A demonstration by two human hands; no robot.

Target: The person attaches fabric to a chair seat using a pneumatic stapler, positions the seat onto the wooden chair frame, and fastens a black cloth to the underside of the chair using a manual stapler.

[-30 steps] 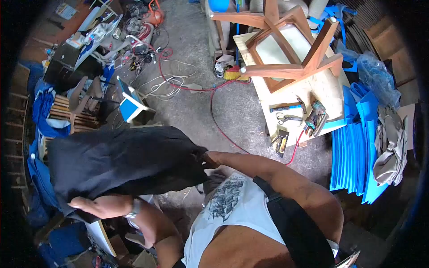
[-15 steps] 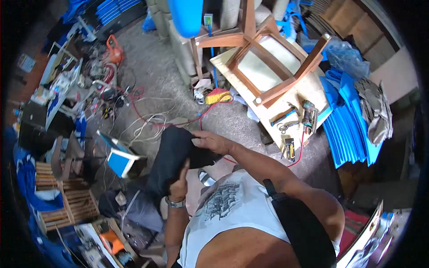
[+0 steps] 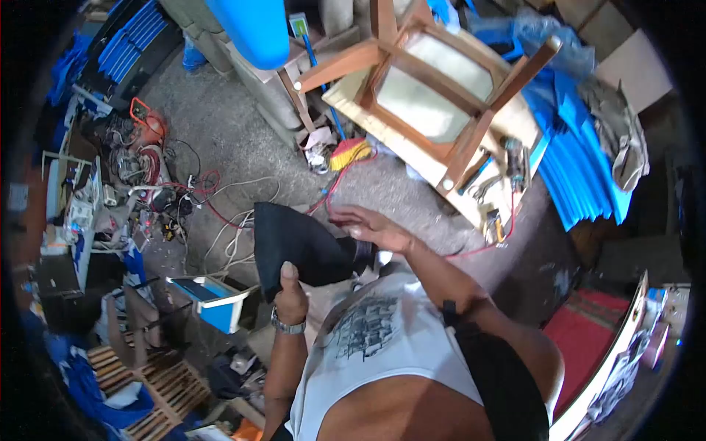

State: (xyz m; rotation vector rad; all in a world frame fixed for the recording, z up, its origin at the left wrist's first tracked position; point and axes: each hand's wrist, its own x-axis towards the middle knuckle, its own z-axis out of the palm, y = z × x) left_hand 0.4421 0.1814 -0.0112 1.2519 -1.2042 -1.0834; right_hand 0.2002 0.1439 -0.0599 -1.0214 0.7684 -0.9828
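A piece of black cloth (image 3: 298, 246), broad at its left end and narrower toward the right, is held up in front of my torso. My left hand (image 3: 290, 300), with a metal watch at the wrist, is closed on its lower edge, thumb on top. Over the upper right side of the cloth, my right hand (image 3: 375, 229) has its fingers stretched out; whether it touches the fabric is hard to tell. A wooden chair frame (image 3: 471, 117) lies upside down on a pale board (image 3: 353, 99) ahead to the right.
Tools, including a power drill (image 3: 514, 158), lie on the board. Stacked blue panels (image 3: 581, 176) stand to its right. Cables (image 3: 235, 246) and a red hose (image 3: 334, 187) trail across the floor. Clutter and a blue-and-white box-like piece (image 3: 220, 305) are at left.
My right hand has released its grip on the black cloth and its fingers are now extended. The cloth has spread out wider, and my left thumb is now on top. The view has shifted.
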